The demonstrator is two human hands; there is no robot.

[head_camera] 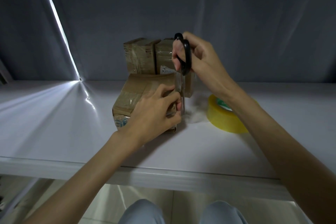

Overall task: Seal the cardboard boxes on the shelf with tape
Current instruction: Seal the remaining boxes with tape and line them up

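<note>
Showing blurred blue print: box [127, 103]

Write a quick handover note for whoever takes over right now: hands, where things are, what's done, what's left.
Left hand: pinches the tape strip against the right end of the front box.
Right hand: holds black scissors, blades pointing down beside that strip.
Tape roll: lies on the shelf, right of the front box.
Back boxes: two stand upright behind, tape visible on them.
Done: tape laid over the front box.
Left: probably snip the strip and press it down; check the back boxes.
</note>
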